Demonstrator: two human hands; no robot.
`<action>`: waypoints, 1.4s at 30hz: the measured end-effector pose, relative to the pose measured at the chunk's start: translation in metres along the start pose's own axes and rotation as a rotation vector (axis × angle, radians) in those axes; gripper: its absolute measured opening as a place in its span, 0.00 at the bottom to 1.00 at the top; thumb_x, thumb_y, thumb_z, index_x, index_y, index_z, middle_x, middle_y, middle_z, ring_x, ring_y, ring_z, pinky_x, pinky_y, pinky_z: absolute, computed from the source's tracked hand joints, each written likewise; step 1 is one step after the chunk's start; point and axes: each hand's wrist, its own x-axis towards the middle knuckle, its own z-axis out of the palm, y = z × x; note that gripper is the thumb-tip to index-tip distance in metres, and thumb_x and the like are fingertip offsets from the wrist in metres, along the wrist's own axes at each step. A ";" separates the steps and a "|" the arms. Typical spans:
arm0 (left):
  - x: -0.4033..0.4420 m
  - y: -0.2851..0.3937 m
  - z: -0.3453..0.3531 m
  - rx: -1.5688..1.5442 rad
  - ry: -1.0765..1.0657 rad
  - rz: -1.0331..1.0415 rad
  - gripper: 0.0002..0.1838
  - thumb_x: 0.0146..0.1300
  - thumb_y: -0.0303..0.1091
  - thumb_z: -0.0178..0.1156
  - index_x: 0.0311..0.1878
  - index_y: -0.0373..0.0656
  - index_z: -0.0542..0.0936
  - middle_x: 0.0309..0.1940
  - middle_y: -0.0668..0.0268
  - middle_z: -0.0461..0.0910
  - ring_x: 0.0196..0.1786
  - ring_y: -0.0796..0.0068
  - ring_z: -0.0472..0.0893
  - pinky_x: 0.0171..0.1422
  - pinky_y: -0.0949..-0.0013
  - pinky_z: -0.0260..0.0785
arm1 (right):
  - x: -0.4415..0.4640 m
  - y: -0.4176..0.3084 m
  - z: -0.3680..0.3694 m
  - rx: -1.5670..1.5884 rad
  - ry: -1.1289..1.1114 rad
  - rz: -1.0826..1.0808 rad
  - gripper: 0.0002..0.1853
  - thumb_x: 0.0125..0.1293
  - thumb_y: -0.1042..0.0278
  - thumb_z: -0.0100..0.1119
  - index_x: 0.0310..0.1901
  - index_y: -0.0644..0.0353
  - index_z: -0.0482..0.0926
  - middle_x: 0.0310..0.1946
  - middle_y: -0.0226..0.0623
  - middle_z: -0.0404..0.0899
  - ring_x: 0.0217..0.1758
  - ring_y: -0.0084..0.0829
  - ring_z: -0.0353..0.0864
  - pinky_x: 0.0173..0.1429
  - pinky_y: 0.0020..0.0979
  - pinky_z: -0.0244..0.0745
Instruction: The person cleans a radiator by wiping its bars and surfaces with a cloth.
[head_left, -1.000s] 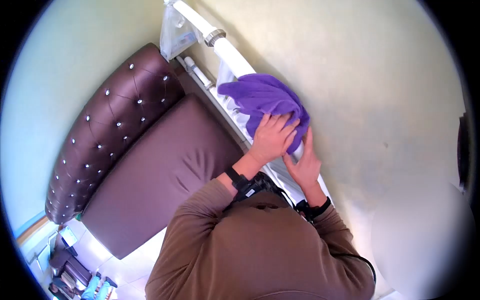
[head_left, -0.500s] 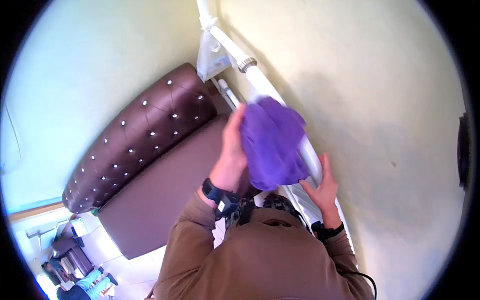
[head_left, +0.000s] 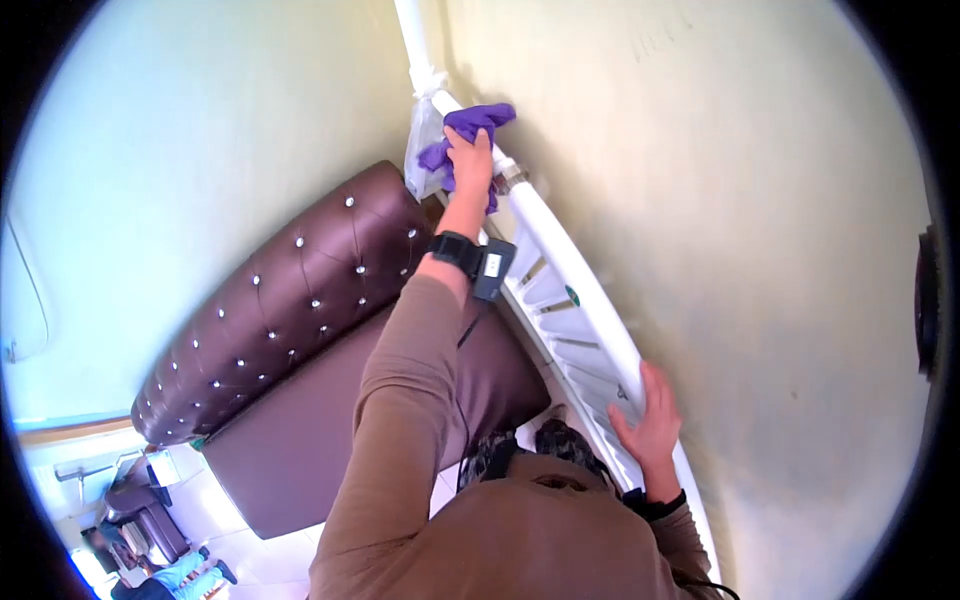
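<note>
The purple cloth [head_left: 480, 118] is bunched around the upper part of the white pipe [head_left: 573, 275], beyond the metal collar [head_left: 511, 178]. My left hand [head_left: 470, 160] is closed on this cloth, with the arm stretched far forward. Lower down, my right hand [head_left: 655, 425] straddles the same pipe, thumb on one side and fingers on the other, and holds it. White radiator fins [head_left: 575, 328] run below the pipe between my hands. A clear plastic bag [head_left: 422, 150] hangs from the pipe just left of the cloth.
Left of the radiator stands a brown sofa with a studded backrest [head_left: 290, 300] and a smooth seat [head_left: 340, 420]. A pale wall [head_left: 780, 250] rises on the right. At the far lower left, a person in light blue trousers [head_left: 185, 572] is near a dark chair [head_left: 160, 530].
My left hand has carried the cloth up along the pipe, past the collar to near the bag. My right hand stays on the pipe, slightly lower in view. The cloth looks more bunched.
</note>
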 end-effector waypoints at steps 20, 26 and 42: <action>0.134 -0.001 0.001 0.218 0.103 -0.125 0.38 0.58 0.52 0.54 0.55 0.24 0.59 0.54 0.36 0.67 0.57 0.42 0.71 0.62 0.54 0.63 | 0.004 0.001 0.006 0.022 -0.028 0.057 0.38 0.47 0.56 0.67 0.60 0.59 0.65 0.55 0.47 0.71 0.56 0.47 0.72 0.58 0.40 0.70; 0.114 -0.021 0.004 0.032 0.093 -0.067 0.36 0.56 0.49 0.57 0.55 0.25 0.63 0.52 0.37 0.70 0.57 0.44 0.71 0.61 0.56 0.63 | 0.003 -0.002 0.003 0.009 0.001 0.033 0.39 0.47 0.54 0.67 0.62 0.56 0.64 0.56 0.46 0.71 0.56 0.45 0.73 0.55 0.38 0.72; -0.020 -0.019 -0.005 -0.584 -0.183 -0.206 0.18 0.62 0.38 0.58 0.50 0.37 0.74 0.41 0.61 0.78 0.41 0.69 0.76 0.44 0.65 0.69 | 0.002 -0.007 0.003 -0.026 -0.027 -0.015 0.39 0.48 0.56 0.66 0.62 0.60 0.62 0.55 0.49 0.69 0.56 0.47 0.71 0.58 0.39 0.68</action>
